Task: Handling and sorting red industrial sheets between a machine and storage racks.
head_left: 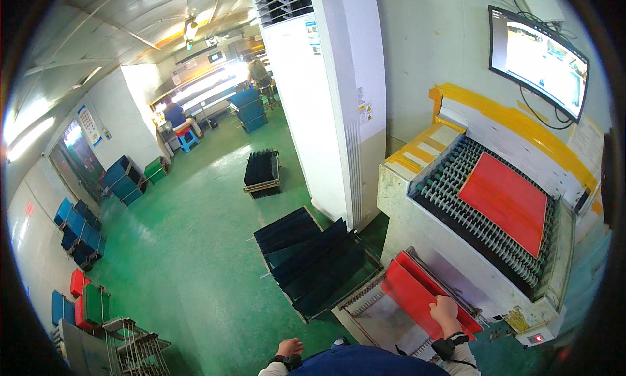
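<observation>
At the lower right my right hand (445, 309) is closed on the edge of a red panel (412, 296). That panel stands tilted in a slotted metal rack (372, 304), with another red sheet close behind it. My left hand (290, 347) hangs near my body at the bottom, its fingers curled in and nothing seen in them. Above the rack, a flat red panel (505, 200) lies on the rollers (440, 184) of a conveyor machine.
Racks of dark panels (316, 259) stand on the green floor left of my rack, beside a tall white air conditioner (326, 115). A wall monitor (540, 63) hangs above the machine. Coloured panel racks (81, 229) line the left wall. Two people sit at far benches.
</observation>
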The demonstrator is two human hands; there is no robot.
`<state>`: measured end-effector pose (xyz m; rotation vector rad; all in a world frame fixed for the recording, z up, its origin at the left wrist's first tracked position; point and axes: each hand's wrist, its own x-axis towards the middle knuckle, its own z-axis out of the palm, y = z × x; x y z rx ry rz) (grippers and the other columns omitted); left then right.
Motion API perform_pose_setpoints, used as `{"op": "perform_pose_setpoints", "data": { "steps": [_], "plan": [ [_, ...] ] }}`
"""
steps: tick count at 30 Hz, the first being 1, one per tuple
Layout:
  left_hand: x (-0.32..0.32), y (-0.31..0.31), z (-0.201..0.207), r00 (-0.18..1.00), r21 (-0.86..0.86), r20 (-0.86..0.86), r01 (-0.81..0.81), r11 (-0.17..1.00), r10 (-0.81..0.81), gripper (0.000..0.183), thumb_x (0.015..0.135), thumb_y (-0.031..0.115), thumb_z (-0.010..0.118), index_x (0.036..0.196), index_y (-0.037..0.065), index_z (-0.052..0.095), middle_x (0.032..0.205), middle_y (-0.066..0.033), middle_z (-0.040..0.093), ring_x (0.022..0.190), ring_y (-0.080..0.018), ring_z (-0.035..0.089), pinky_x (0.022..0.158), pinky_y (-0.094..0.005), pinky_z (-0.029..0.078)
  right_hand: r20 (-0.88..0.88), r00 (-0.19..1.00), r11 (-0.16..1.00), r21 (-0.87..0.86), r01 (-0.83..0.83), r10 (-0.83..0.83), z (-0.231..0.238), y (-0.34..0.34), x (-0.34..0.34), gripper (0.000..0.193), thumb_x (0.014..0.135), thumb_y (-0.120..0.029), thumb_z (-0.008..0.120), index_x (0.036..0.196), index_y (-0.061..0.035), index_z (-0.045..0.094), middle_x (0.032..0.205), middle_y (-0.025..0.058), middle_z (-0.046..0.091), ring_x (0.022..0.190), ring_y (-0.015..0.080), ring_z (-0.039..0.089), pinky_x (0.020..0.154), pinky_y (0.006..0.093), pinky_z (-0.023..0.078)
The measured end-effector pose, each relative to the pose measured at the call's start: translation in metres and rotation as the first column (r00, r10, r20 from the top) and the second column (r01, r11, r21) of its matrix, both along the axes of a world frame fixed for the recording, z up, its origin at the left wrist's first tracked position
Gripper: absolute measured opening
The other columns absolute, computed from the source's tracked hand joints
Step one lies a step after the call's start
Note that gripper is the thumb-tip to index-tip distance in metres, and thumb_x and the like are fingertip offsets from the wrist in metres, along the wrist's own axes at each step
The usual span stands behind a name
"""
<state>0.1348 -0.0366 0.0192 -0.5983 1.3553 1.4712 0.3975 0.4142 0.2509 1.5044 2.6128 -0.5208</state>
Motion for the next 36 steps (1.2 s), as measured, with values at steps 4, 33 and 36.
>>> {"op": "perform_pose_setpoints", "data": {
  "steps": [4,33,36],
  "plan": [
    [-0.003,-0.001,0.004,0.998,0.049,0.056,0.024,0.999,-0.026,0.023,0.084,0.022,0.044,0.094,0.003,0.048,0.086,-0.0093,0.054,0.079,-0.0280,0.055,0.066,-0.0396,0.046,0.001,1.000,1.000,-0.021,-0.004,0.004,-0.001,0.004,-0.001,0.031,0.070,-0.026,0.061,0.093,-0.0045,0.061,0.087,0.0177,0.061,0.085,0.0317,0.058,0.075,0.0397,0.045],
    [0.005,0.006,-0.003,0.996,-0.056,0.002,-0.094,0.994,0.094,0.023,0.083,0.020,0.048,0.097,0.002,0.048,0.084,-0.0116,0.056,0.071,-0.0261,0.057,0.057,-0.0375,0.047,-0.030,0.999,0.999,0.037,-0.015,0.016,-0.010,0.011,0.001,0.030,0.069,-0.026,0.062,0.092,-0.0057,0.062,0.086,0.0170,0.061,0.083,0.0315,0.058,0.074,0.0398,0.045],
    [0.002,0.002,-0.003,0.995,0.001,0.044,-0.092,0.996,0.092,0.022,0.083,0.019,0.047,0.096,0.002,0.048,0.083,-0.0120,0.056,0.070,-0.0270,0.056,0.057,-0.0384,0.047,-0.015,1.000,1.000,0.022,-0.015,0.015,-0.006,0.010,0.001,0.030,0.070,-0.026,0.062,0.093,-0.0062,0.061,0.086,0.0168,0.061,0.084,0.0313,0.058,0.074,0.0394,0.045]
  ]
}}
